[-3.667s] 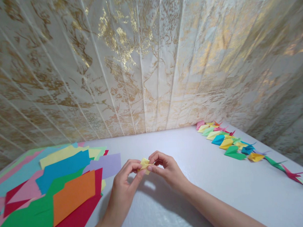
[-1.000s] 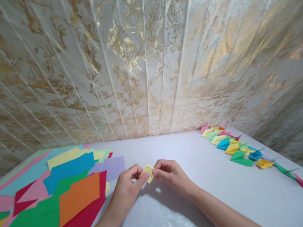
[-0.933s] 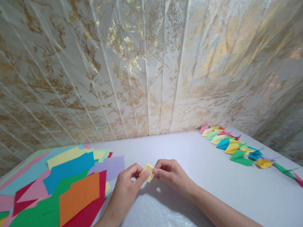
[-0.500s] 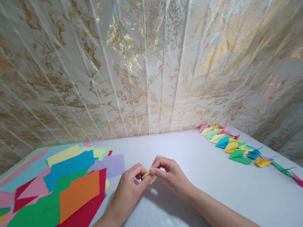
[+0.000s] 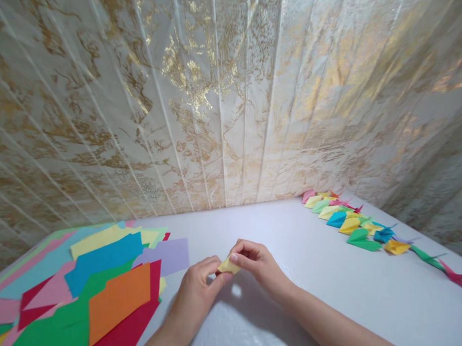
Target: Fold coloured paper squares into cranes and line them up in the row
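A small folded piece of pale yellow paper (image 5: 228, 267) is held between my two hands, above the white table (image 5: 251, 224). My left hand (image 5: 203, 281) pinches its left and lower edge between thumb and fingers. My right hand (image 5: 253, 260) grips its upper right side, with the thumb lying on the paper's face. Part of the paper is hidden behind the fingers, so its full folded shape cannot be made out.
At the left lies a spread of loose coloured sheets, with an orange sheet (image 5: 120, 304), a blue sheet (image 5: 105, 258) and a lilac sheet (image 5: 175, 255) among them. Rows of folded paper cranes (image 5: 364, 240) line the right side. A gold-patterned curtain (image 5: 199, 128) hangs behind the table.
The yellow paper has turned so that a broad flat face now shows instead of a narrow edge. Both hands have shifted slightly while keeping hold.
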`<state>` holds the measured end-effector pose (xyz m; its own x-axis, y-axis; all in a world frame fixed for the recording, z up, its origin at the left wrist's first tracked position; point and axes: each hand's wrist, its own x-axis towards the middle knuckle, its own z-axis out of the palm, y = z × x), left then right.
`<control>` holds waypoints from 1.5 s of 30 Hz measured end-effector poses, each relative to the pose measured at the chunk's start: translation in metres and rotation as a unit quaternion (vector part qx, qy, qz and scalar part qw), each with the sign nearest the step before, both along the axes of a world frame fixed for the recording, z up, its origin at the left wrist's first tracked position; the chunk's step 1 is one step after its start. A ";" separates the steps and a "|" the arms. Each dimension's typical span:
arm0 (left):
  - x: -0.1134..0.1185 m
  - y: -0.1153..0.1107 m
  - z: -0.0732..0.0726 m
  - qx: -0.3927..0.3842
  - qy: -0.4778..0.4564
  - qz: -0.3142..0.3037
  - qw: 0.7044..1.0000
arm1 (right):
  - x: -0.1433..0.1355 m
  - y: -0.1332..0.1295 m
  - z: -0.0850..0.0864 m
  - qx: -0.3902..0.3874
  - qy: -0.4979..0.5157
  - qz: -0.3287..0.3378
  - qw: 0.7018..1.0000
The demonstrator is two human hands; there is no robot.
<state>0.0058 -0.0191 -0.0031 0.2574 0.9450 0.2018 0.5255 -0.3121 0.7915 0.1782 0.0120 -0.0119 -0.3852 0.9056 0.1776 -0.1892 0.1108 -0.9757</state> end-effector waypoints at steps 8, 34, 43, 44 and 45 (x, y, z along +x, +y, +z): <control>-0.018 0.011 -0.009 0.094 0.106 -0.023 0.990 | 0.014 0.011 -0.006 0.464 -0.323 -0.031 0.824; -0.009 0.013 -0.019 0.126 0.192 -0.090 0.969 | 0.030 0.018 0.003 0.319 -0.395 0.088 0.857; -0.005 0.009 -0.022 0.108 0.202 0.003 0.973 | 0.022 0.016 -0.005 0.255 -0.388 0.006 0.886; -0.005 0.009 -0.021 0.103 0.203 0.009 0.974 | 0.021 0.015 -0.005 0.246 -0.390 -0.004 0.887; -0.005 0.009 -0.021 0.098 0.205 0.014 0.974 | 0.021 0.015 -0.006 0.237 -0.392 -0.011 0.889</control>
